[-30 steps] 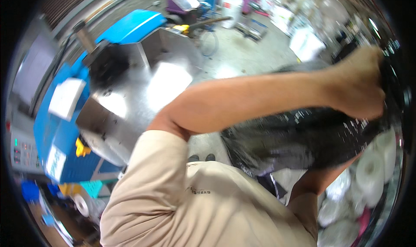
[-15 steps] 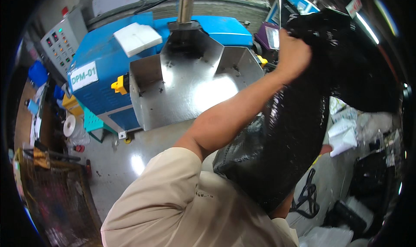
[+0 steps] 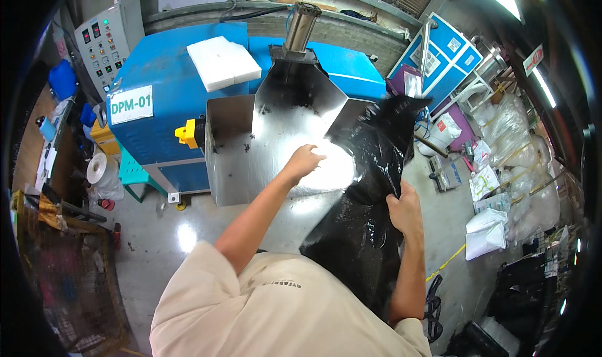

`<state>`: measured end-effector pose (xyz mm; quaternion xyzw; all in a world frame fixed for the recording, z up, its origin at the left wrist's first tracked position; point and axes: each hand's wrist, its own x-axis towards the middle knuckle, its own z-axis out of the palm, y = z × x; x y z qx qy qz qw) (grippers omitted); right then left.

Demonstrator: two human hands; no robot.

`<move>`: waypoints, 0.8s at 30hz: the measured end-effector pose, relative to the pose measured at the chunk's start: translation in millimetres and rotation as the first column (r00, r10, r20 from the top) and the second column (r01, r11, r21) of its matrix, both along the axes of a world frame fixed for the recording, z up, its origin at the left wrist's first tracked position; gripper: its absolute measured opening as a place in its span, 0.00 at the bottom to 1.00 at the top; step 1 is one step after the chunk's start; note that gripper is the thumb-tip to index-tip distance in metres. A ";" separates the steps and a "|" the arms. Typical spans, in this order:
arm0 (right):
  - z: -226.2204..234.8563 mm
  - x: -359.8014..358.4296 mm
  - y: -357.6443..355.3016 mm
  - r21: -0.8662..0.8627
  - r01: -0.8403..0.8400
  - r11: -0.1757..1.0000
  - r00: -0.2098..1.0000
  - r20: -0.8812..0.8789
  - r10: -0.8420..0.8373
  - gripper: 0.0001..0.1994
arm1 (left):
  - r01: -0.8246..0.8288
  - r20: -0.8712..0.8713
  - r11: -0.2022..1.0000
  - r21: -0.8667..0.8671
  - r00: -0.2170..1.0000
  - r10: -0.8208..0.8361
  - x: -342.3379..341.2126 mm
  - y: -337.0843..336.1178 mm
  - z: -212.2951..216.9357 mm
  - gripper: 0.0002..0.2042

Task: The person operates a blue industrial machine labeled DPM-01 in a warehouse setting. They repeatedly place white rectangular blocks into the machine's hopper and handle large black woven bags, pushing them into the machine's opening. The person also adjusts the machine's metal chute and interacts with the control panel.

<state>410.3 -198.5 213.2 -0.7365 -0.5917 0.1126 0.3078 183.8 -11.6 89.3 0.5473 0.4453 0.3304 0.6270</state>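
A large black plastic bag (image 3: 357, 231) hangs in front of my body on the right, its upper end lying on the right part of a metal hopper tray (image 3: 235, 169). My right hand (image 3: 406, 211) is closed on the bag's right edge, thumb toward the plastic. Above the shiny floor of the tray is my left hand (image 3: 305, 161), holding nothing, with its fingers partly stretched and apart. Whether it touches the metal cannot be made out. Small dark bits lie scattered in the tray.
The tray belongs to a blue machine (image 3: 169, 62) with a stack of white sheets (image 3: 224, 63) on top and a yellow knob (image 3: 186, 134) jutting out at its left. A control cabinet (image 3: 103, 47) stands far left. White sacks (image 3: 486, 233) and clear plastic bundles (image 3: 533, 194) lie at right.
My left hand has let go of the bag's upper end and moved left and down, over the tray. The bag has dropped lower. My right hand, mostly hidden before, now shows gripping it.
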 end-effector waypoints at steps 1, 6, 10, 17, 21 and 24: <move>13.9 -6.2 7.5 -0.039 0.003 0.999 0.991 0.130 0.002 0.19 | 0.025 -0.008 0.998 0.059 1.000 -0.025 -24.3 -2.1 -14.3 0.28; 67.1 -11.9 48.7 -0.281 -0.119 0.952 0.900 0.375 0.223 0.16 | -0.130 -0.113 0.955 0.265 0.980 0.165 -121.1 -34.4 2.7 0.20; 109.7 -25.3 111.5 -0.558 -0.208 0.804 0.788 0.391 0.476 0.13 | -0.266 -0.090 0.894 0.361 0.944 0.318 -172.0 -34.8 -12.4 0.13; 145.6 -64.0 229.1 -0.847 -0.193 0.495 0.565 0.317 0.762 0.19 | -0.374 0.045 0.562 0.737 0.858 0.512 -218.2 -22.9 -14.6 0.07; 153.1 -100.1 292.8 -0.924 -0.234 0.301 0.385 0.197 0.902 0.21 | -0.427 0.084 0.469 0.773 0.802 0.592 -226.7 -24.7 -26.9 0.08; 141.7 -114.6 331.5 -0.934 -0.225 0.278 0.331 0.195 0.923 0.21 | -0.492 0.096 0.440 0.751 0.741 0.665 -227.7 -29.8 -42.2 0.10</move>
